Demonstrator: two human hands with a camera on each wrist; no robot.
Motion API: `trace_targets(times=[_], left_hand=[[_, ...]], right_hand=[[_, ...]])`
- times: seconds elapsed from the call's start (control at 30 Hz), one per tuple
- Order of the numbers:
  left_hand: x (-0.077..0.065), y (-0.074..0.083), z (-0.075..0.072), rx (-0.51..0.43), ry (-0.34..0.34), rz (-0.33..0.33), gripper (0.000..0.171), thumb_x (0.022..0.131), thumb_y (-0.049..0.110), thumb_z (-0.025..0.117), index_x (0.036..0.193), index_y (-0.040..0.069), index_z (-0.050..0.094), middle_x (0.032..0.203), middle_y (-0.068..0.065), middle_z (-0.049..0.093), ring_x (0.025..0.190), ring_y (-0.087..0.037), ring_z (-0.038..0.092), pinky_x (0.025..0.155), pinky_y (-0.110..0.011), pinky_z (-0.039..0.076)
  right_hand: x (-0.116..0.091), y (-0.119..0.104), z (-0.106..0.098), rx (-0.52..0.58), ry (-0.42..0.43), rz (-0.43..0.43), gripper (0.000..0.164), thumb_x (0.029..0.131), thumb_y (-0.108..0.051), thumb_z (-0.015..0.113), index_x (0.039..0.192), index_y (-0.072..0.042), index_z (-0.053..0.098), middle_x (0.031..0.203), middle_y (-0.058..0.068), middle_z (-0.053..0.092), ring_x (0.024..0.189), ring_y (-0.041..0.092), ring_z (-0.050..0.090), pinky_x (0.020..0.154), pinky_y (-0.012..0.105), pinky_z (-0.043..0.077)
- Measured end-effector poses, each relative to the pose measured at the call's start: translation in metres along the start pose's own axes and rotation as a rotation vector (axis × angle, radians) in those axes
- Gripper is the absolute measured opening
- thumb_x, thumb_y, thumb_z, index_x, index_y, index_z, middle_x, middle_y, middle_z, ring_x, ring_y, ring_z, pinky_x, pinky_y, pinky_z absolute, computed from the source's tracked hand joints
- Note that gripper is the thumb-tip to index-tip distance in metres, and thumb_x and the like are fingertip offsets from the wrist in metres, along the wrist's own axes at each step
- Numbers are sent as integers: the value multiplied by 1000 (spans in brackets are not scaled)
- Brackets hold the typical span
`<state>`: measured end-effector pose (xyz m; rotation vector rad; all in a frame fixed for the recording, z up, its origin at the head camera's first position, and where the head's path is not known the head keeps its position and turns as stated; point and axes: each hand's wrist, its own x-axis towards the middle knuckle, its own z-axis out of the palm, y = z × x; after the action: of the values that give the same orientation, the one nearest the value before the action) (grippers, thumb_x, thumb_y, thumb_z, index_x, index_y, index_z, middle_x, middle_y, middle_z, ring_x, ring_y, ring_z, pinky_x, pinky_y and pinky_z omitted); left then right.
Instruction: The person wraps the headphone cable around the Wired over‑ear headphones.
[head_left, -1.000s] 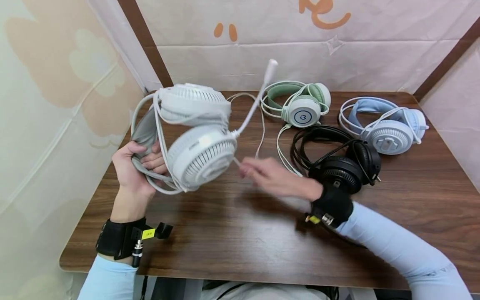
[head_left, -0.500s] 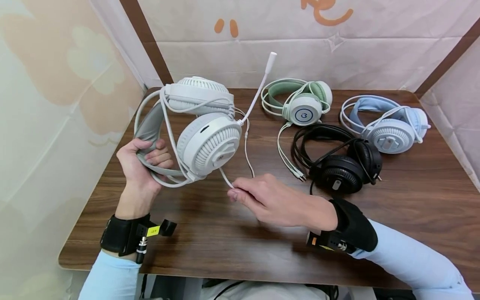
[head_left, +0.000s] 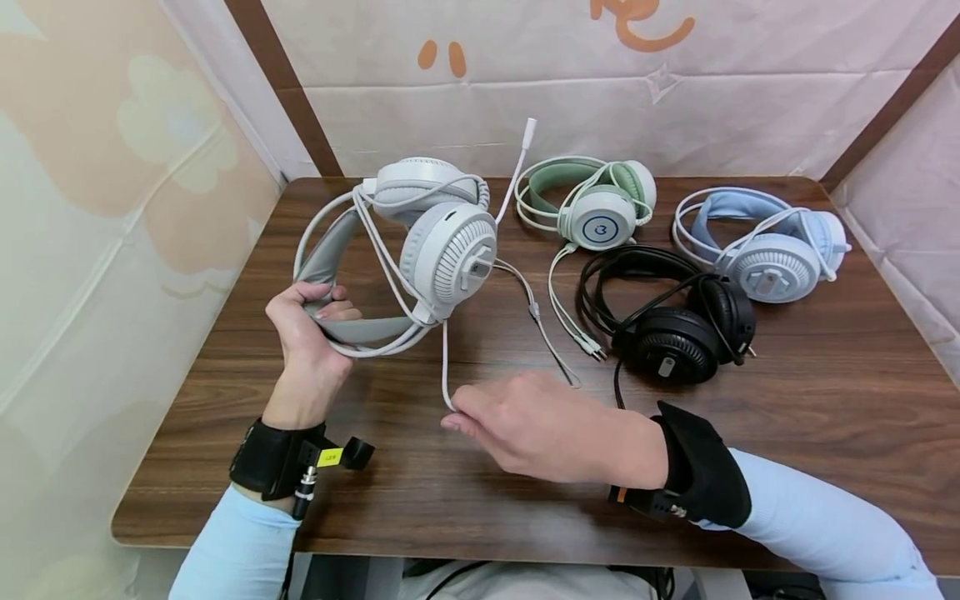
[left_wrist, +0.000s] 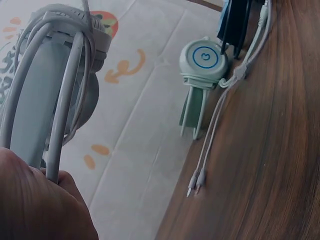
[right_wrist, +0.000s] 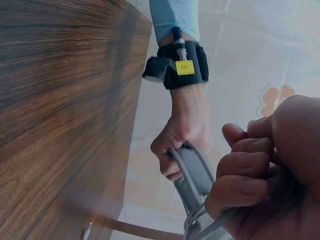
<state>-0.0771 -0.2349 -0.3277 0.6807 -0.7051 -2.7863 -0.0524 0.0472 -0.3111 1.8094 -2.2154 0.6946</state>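
My left hand [head_left: 309, 333] grips the grey-padded headband of a white headset [head_left: 453, 254], holding it up over the left half of the table. Its microphone boom [head_left: 517, 171] points up and away. White cable is looped around the headband and ear cups. Below the near ear cup a length of cable [head_left: 445, 362] runs down to my right hand [head_left: 543, 429], which pinches it between thumb and fingers. In the right wrist view, the curled fingers [right_wrist: 242, 172] of that hand close around the cable. A doubled white cord [head_left: 534, 312] with its ends hangs behind the right hand.
On the brown wooden table [head_left: 817, 433], a green-and-white headset [head_left: 600, 217] stands at the back with its plugs trailing forward. A black headset [head_left: 671, 342] lies in front of it, and a light blue headset [head_left: 772, 258] sits to the right. Fabric walls [head_left: 480, 117] rise behind the table.
My left hand has carried the white headset to the right and turned it slightly. The right hand has drawn the cable down toward the near table edge, and more of it shows below the ear cup.
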Motion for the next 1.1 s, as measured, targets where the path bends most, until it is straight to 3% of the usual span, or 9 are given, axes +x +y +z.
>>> trace_targets(times=[0.17, 0.27, 0.4, 0.5, 0.67, 0.73, 0.8, 0.9, 1.1], left_hand=[[-2, -5, 1, 100, -23, 11, 5, 88, 4, 44, 91, 8, 45, 58, 2, 42, 38, -7, 32, 41, -20, 27], [-4, -8, 1, 212, -45, 26, 13, 90, 6, 40, 79, 9, 45, 52, 7, 29, 38, -7, 30, 44, -21, 22], [-5, -11, 0, 380, -77, 127, 23, 92, 5, 36, 71, 14, 38, 60, 7, 13, 45, -8, 18, 52, -24, 12], [-5, -14, -1, 495, -83, 234, 29, 91, 2, 38, 65, 15, 34, 65, 5, 9, 51, -11, 10, 55, -28, 8], [-4, -17, -2, 699, -79, 429, 27, 90, -3, 46, 65, 5, 48, 55, 5, 19, 43, -9, 16, 45, -26, 14], [-5, -17, -2, 784, -71, 469, 19, 89, -3, 49, 71, -1, 54, 51, 6, 26, 39, -8, 23, 40, -23, 19], [-6, -17, -2, 869, -59, 465, 14, 89, -2, 51, 75, -3, 56, 50, 7, 31, 38, -7, 28, 38, -21, 24], [-9, -16, -3, 980, -70, 404, 10, 87, -1, 51, 79, -4, 55, 51, 8, 33, 39, -7, 30, 38, -20, 26], [-16, -13, -2, 1030, -174, 265, 11, 85, -1, 50, 79, 1, 59, 51, 8, 30, 41, -5, 25, 39, -21, 23]], right_hand=[[2, -3, -4, -30, -37, -6, 24, 104, -23, 57, 82, -15, 49, 66, -11, 43, 53, 2, 45, 46, 23, 38], [3, -1, -13, -59, -63, 16, 23, 102, -23, 59, 82, -16, 50, 67, -11, 47, 53, 4, 49, 46, 25, 40], [3, 4, -28, -134, -122, 50, 22, 101, -23, 59, 81, -16, 53, 67, -10, 51, 52, 8, 53, 45, 28, 43], [1, 7, -38, -172, -170, 87, 22, 100, -23, 61, 80, -16, 56, 65, -8, 52, 52, 11, 55, 46, 29, 43], [-2, 9, -53, -201, -222, 107, 21, 98, -20, 63, 78, -17, 56, 64, -7, 53, 53, 13, 57, 49, 31, 45], [-1, 11, -60, -231, -210, 86, 21, 97, -18, 63, 78, -16, 55, 65, -6, 54, 53, 13, 56, 46, 31, 44], [0, 15, -67, -268, -183, 67, 19, 97, -18, 64, 80, -15, 56, 67, -5, 55, 53, 12, 55, 44, 30, 42], [5, 26, -76, -309, -113, 40, 18, 97, -19, 66, 81, -14, 58, 70, -4, 56, 53, 12, 53, 44, 30, 41], [9, 57, -83, -325, 21, -13, 21, 92, -26, 74, 81, -13, 61, 73, -3, 59, 60, 11, 60, 51, 33, 47]])
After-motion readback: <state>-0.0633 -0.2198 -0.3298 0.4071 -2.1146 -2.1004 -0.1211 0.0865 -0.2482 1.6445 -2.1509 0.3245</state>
